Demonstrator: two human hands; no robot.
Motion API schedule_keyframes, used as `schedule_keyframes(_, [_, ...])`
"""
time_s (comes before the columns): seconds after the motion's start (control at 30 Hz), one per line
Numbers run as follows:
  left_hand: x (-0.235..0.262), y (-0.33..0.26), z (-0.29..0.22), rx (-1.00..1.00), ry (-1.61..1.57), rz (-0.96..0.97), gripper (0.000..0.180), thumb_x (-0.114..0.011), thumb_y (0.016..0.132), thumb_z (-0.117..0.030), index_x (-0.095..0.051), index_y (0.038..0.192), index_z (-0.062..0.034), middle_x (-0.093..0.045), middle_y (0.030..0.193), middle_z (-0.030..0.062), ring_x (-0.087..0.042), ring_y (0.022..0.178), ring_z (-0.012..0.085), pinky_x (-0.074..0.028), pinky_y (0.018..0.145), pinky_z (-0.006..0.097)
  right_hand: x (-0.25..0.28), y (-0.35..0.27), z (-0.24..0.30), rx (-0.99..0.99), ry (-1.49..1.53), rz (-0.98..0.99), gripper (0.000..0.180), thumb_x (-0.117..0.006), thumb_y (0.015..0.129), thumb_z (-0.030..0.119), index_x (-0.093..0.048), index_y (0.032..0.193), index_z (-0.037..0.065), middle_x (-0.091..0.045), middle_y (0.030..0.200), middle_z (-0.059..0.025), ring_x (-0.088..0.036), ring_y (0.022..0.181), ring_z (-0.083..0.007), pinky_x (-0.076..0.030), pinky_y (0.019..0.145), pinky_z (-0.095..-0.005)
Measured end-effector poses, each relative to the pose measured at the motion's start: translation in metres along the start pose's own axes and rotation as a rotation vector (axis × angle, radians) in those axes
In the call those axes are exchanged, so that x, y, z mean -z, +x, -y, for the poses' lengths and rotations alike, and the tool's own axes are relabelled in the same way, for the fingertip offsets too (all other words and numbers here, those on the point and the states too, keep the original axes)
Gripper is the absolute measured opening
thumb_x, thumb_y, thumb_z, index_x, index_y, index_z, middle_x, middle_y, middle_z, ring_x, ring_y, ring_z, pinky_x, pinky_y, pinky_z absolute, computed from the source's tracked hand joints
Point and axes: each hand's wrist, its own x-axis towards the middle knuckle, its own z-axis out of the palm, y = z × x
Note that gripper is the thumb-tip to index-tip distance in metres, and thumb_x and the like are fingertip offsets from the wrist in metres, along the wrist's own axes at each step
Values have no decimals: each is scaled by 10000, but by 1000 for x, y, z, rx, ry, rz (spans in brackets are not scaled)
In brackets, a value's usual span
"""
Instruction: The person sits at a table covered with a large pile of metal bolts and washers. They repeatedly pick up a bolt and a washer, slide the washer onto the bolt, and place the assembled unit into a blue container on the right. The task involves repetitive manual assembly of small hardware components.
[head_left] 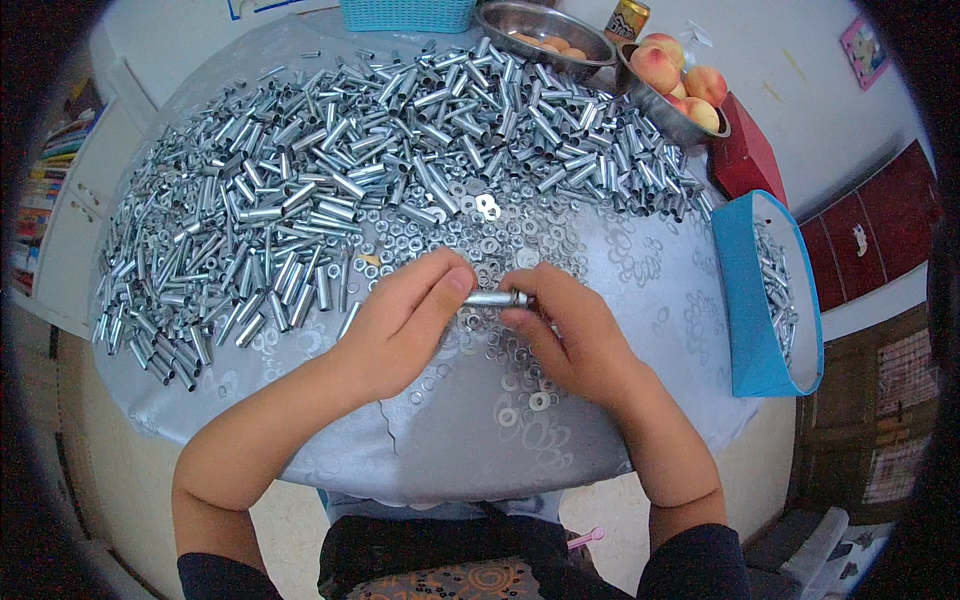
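My left hand (412, 312) is closed around one end of a shiny metal sleeve anchor (490, 299), held level above the near middle of the table. The fingertips of my right hand (572, 328) pinch its other end, where a ring or nut shows; the exact part there is partly hidden. Just beyond and beneath my hands lie many loose washers (540, 401) and hex nuts (402, 243). A broad heap of silvery metal sleeves (325, 190) spreads over the left and far side of the table.
A blue fabric bin (742, 345) at the right table edge holds metal anchors (780, 290). Far right are a red box (748, 150), a bowl of peaches (655, 98), a bowl of eggs (490, 22) and a can (627, 20). A teal basket (405, 14) stands at the far edge.
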Motion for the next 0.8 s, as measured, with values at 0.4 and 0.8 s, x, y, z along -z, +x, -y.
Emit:
schedule_keyframes(0.4, [7, 0, 1, -653, 774, 8, 292, -619, 731, -282, -488, 595, -60, -468, 564, 79, -498, 493, 229, -387, 434, 326, -8, -4, 3, -531, 1023, 394, 452, -395, 893, 413, -441, 582, 89, -418, 515, -55, -432, 489, -162, -334, 461, -296])
schedule_keyframes(0.8, [1, -1, 5, -313, 350, -59, 313, -546, 819, -209, -463, 581, -23, -460, 527, 74, -446, 445, 203, -319, 418, 305, -11, -5, 6, 154, 33, -45, 292, -462, 864, 319, -474, 748, 51, -484, 657, -125, -485, 595, -303, -383, 551, -399])
